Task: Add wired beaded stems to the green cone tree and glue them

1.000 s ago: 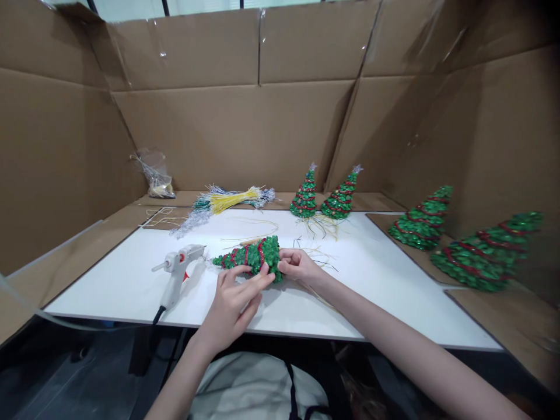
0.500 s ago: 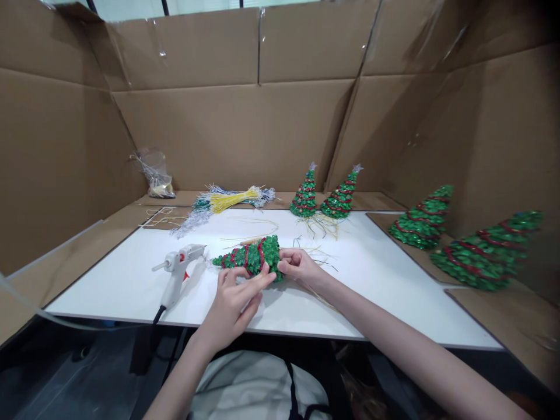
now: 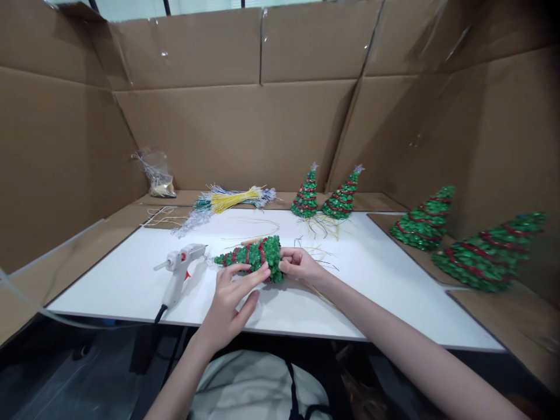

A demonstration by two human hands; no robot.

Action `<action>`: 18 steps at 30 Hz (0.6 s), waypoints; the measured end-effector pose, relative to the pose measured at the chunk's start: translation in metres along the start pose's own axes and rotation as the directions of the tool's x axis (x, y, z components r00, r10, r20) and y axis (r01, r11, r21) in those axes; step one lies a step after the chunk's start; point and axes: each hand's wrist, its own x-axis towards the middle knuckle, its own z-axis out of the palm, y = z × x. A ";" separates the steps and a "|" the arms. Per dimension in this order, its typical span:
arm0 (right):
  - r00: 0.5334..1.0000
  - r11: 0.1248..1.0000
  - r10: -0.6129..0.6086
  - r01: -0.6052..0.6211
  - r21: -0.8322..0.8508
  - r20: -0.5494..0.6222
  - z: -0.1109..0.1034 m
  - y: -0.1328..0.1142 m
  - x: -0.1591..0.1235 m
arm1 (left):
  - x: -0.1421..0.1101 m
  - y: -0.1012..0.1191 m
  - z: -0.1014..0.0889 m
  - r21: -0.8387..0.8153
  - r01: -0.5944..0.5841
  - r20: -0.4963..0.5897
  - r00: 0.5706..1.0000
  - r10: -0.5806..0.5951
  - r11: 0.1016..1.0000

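A small green Christmas tree [image 3: 272,251] with red garland lies on its side on the white tabletop, tip to the left. Across its near side rest the fingers of my left hand [image 3: 231,294], spread, with the thumb standing free of the tree. At the tree's wide base, my right hand [image 3: 300,263] is closed in a pinch; what sits between thumb and forefinger is hidden. Thin yellowish strands [image 3: 321,296] come out beneath the right wrist. Left of the tip lies a white glue gun [image 3: 177,274], its nozzle toward the tree.
Two star-topped trees [image 3: 305,195] stand at the back; two more trees [image 3: 424,221] stand on cardboard at right. Bundles of yellow, green and white wire stems [image 3: 236,200] lie at the back. A clear bag [image 3: 160,178] is at back left. Cardboard walls [image 3: 196,134] surround the table.
The whole view has shifted very slightly. My left fingers have moved a little on the tree; the right hand keeps its pinch at the base.
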 end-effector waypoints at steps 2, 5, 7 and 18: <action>1.000 1.000 0.001 -0.001 -0.001 0.006 0.001 -0.001 0.000 | 0.000 -0.001 0.000 -0.022 0.004 -0.050 0.999 -0.005 1.000; 1.000 1.000 0.003 -0.003 0.003 0.004 0.001 -0.001 -0.001 | -0.001 -0.002 0.001 -0.038 0.010 -0.094 0.995 -0.014 0.999; 1.000 1.000 0.000 0.000 0.010 -0.002 0.001 0.000 -0.001 | -0.001 -0.002 0.002 -0.040 0.014 -0.097 0.995 -0.018 0.999; 1.000 1.000 0.019 -0.019 -0.006 0.011 -0.003 0.005 0.002 | -0.001 0.000 0.000 -0.030 0.032 -0.035 0.999 -0.033 0.999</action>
